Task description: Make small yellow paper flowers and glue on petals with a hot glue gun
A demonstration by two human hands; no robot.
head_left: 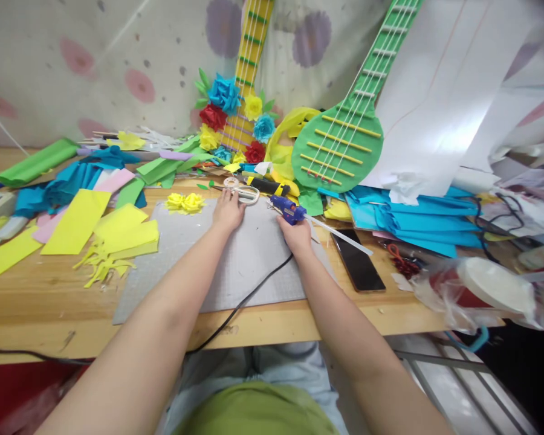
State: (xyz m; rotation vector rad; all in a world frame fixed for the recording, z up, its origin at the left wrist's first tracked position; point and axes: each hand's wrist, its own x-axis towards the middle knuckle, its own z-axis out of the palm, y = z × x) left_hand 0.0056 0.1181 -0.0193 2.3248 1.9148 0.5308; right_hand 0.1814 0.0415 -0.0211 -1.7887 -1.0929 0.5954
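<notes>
My left hand (229, 212) reaches forward over the grey cutting mat (249, 260), its fingers stretched out and their tips on the white-handled scissors (248, 194). Just left of it lies a yellow crepe-paper flower (184, 203). My right hand (298, 235) is closed around a blue hot glue gun (288, 209) near the mat's right side. A long translucent glue stick (340, 234) sticks out of the gun's back end. The gun's black cord (249, 296) runs down over the mat and the table's front edge.
Yellow paper strips (77, 222) and blue crepe paper (72, 181) lie on the left. Behind stand a flower-trimmed yellow paper instrument (249, 66) and a green one (338, 148). A phone (358, 260), folded blue paper (412, 214) and a plastic-wrapped cup (485, 287) are on the right.
</notes>
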